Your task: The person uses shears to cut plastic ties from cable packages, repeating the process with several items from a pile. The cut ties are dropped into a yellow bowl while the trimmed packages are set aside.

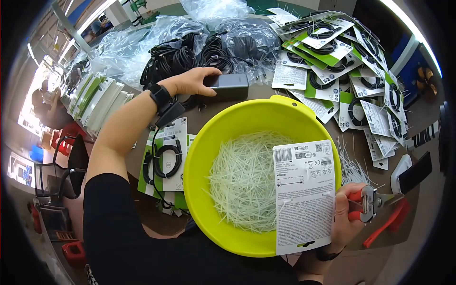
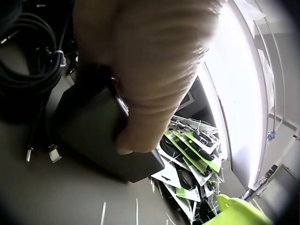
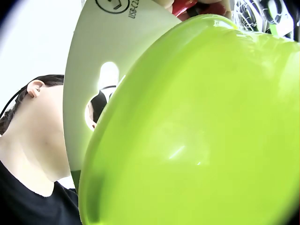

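Note:
At the far side of the yellow-green basin [image 1: 198,161], my left hand [image 1: 192,81] grips one end of a dark grey box-shaped device [image 1: 233,85]. The left wrist view shows the thumb against the side of this device [image 2: 93,133]; the other fingertips are hidden. My right hand [image 1: 346,227], at the basin's right rim, holds red-handled cutters [image 1: 368,204], blades pointing right. The same hand also holds a printed cable packaging card [image 1: 304,209], standing over the basin's right part. White plastic strips [image 1: 242,183] fill the basin. In the right wrist view the basin [image 3: 187,117] covers part of the card [image 3: 89,61].
Carded black cables [image 1: 332,61] are heaped at the right. Coiled cables [image 1: 171,59] and clear bags [image 1: 128,52] lie behind the device. A cable package [image 1: 168,159] lies left of the basin, near stacked cards [image 1: 97,102]. A red tool [image 1: 387,223] lies at the table's right edge.

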`<move>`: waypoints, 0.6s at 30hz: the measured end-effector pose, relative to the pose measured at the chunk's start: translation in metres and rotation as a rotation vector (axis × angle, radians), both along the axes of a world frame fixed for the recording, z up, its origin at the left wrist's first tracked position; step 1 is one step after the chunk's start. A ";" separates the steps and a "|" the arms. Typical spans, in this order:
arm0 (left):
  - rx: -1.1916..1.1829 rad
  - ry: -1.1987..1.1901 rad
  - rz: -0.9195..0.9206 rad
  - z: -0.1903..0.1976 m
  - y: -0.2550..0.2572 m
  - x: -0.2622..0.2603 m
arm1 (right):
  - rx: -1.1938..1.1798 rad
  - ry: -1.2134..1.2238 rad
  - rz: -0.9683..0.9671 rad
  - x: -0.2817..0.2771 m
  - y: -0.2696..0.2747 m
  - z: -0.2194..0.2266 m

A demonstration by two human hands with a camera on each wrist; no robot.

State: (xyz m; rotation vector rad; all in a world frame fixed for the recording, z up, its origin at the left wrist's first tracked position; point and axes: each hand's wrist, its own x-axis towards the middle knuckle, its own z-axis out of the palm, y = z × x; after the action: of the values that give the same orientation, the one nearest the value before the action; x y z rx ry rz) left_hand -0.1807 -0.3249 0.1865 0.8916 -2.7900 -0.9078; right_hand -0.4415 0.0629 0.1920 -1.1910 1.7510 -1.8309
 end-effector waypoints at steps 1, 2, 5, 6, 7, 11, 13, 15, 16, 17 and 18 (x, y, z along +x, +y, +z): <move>-0.042 -0.037 -0.028 -0.005 -0.002 -0.002 | 0.001 0.036 -0.010 0.000 -0.001 0.000; -0.043 -0.031 -0.033 -0.009 -0.004 -0.002 | 0.003 0.071 -0.019 0.000 -0.002 -0.001; -0.043 0.013 -0.047 -0.017 -0.011 0.002 | 0.001 0.116 -0.043 0.002 -0.004 -0.002; -0.044 0.014 -0.043 -0.016 -0.010 0.004 | -0.002 0.125 -0.054 0.004 -0.004 -0.002; -0.097 0.067 -0.030 -0.015 -0.008 0.006 | -0.006 0.134 -0.064 0.005 -0.004 -0.002; -0.218 0.192 0.099 0.030 0.038 0.007 | -0.037 0.041 0.036 0.004 -0.002 -0.001; -0.176 0.260 0.153 0.072 0.094 0.006 | -0.112 -0.045 0.035 0.009 -0.004 0.002; -0.087 0.322 0.015 0.097 0.152 0.012 | -0.261 -0.235 0.034 0.016 -0.008 0.008; -0.052 0.326 -0.082 0.103 0.179 0.015 | -0.264 -0.230 0.037 0.020 -0.008 0.012; 0.024 0.308 -0.094 0.104 0.206 0.017 | -0.306 -0.266 0.027 0.024 -0.008 0.017; 0.099 0.291 -0.106 0.102 0.231 0.018 | -0.347 -0.300 0.019 0.028 -0.007 0.022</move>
State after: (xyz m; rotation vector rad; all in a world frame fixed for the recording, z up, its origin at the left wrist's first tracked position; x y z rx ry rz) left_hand -0.1625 -0.0942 0.2881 0.5714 -2.5802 -1.1016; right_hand -0.4131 0.0564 0.2139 -0.9758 1.2916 -2.2311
